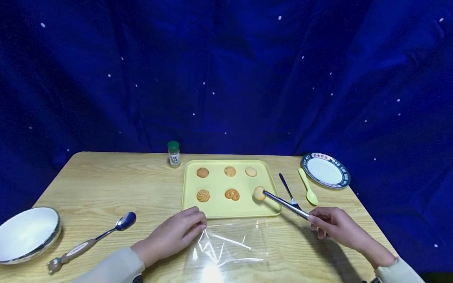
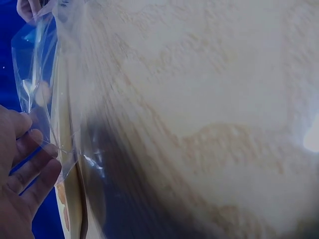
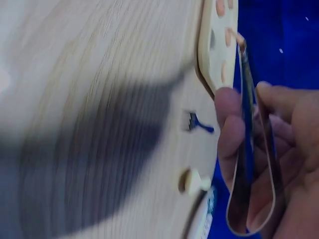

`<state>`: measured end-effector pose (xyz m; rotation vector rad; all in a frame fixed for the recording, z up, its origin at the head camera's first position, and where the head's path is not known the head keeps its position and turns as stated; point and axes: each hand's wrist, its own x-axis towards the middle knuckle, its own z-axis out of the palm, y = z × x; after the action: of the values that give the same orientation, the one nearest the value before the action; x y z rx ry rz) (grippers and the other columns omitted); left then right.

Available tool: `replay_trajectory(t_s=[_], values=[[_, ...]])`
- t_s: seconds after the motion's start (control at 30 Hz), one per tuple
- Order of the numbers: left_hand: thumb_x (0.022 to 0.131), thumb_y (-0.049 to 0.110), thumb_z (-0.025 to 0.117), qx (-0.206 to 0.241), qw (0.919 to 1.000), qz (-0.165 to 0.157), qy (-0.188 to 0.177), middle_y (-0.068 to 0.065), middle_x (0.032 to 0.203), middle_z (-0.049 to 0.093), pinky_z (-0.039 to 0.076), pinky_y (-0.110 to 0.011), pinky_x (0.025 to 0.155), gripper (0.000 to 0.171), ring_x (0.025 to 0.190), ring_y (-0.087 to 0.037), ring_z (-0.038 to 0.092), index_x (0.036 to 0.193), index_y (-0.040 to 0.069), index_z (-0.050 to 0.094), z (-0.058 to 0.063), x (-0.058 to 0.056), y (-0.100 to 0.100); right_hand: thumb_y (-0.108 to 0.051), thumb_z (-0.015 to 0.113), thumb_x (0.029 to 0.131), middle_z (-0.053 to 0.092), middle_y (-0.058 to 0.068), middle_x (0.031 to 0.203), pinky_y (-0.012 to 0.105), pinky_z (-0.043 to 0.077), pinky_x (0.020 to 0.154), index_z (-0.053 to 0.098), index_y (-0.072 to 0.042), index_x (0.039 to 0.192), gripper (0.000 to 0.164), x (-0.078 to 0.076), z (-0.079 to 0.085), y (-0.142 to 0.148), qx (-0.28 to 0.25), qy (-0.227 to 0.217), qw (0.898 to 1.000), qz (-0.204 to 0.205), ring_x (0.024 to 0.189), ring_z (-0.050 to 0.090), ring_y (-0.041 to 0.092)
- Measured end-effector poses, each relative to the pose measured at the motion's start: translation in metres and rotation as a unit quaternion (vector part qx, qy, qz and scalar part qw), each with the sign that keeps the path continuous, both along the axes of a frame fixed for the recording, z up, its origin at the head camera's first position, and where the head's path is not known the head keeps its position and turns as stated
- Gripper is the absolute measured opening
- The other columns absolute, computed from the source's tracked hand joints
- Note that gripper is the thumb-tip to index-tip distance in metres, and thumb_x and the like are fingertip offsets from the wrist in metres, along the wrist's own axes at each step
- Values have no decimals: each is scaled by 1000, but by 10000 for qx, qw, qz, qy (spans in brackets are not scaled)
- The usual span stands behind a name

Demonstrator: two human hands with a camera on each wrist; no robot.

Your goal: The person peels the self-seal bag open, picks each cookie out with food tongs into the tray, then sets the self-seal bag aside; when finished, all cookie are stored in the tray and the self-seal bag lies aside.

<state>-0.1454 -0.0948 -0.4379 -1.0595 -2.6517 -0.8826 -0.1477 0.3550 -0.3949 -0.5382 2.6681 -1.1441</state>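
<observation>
My right hand [image 1: 336, 227] grips metal tongs [image 1: 287, 204], whose tips pinch a round pale biscuit [image 1: 259, 193] over the right part of the yellow tray [image 1: 219, 212]. The right wrist view shows the tongs [image 3: 241, 164] squeezed between thumb and fingers. My left hand [image 1: 175, 235], just in front of the tray, pinches the edge of a clear plastic bag [image 1: 230, 247]; the film [image 2: 47, 99] shows at the fingertips in the left wrist view. Other biscuits lie on the tray, among them a swirl biscuit [image 1: 203, 195] and a pretzel-shaped one [image 1: 232, 194].
Right of the tray lie a dark-handled fork [image 1: 286, 185], a pale yellow spoon [image 1: 308, 188] and a blue-rimmed plate [image 1: 327, 171]. A green-capped seasoning jar [image 1: 174, 154] stands behind left. Further left are a metal spoon [image 1: 92, 243] and a white bowl [image 1: 28, 234].
</observation>
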Motion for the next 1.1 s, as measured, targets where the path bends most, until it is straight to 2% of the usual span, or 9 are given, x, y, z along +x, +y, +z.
replay_trajectory(t_s=[0.1,0.2,0.5,0.7,0.83,0.93,1.1], values=[[98,23,57,-12,10000,-23,-3,19,92,54,48,-18,71,6,80,5,49,96,24,63,0,1,1,-23,53,100,64,7,73,30,51,47,62,3,92,29,-8,-6,-10,16,-365,9992,-174,56,60,6],[98,23,57,-26,10000,-25,4,19,92,54,48,-18,72,6,80,4,48,96,23,63,0,1,1,-23,53,100,64,11,73,29,51,48,61,4,90,30,-13,-10,-16,85,-421,9989,-212,56,59,6],[98,25,57,-108,9999,28,-48,20,91,52,48,-18,70,7,78,4,48,95,24,63,1,1,0,-21,54,99,62,7,70,25,48,47,62,-3,85,25,-19,-13,-25,762,271,9965,-187,51,55,4],[98,24,57,-121,9999,-14,-62,20,90,52,48,-18,70,7,78,4,48,96,24,63,0,2,1,-19,57,98,60,5,68,22,47,48,62,-4,84,21,-17,-9,-30,1017,460,9933,-312,51,55,5],[98,23,58,-111,9999,21,52,20,89,51,47,-17,69,6,77,4,47,95,24,63,0,1,0,-21,59,97,60,4,67,21,45,48,61,-8,84,18,-15,-8,-32,1187,626,9902,-386,51,56,6],[97,23,58,-106,9999,47,100,20,89,50,47,-17,69,5,77,4,47,95,24,62,1,-1,1,-23,60,97,62,4,69,21,45,49,63,-9,87,17,-15,-7,-30,1085,807,9901,-378,53,58,5],[97,23,58,-169,9998,50,51,20,89,50,47,-17,69,5,77,4,47,95,25,62,-1,-1,1,-17,61,95,65,4,75,23,49,51,65,-8,99,11,-5,-8,-12,504,1143,9916,-327,59,60,3]])
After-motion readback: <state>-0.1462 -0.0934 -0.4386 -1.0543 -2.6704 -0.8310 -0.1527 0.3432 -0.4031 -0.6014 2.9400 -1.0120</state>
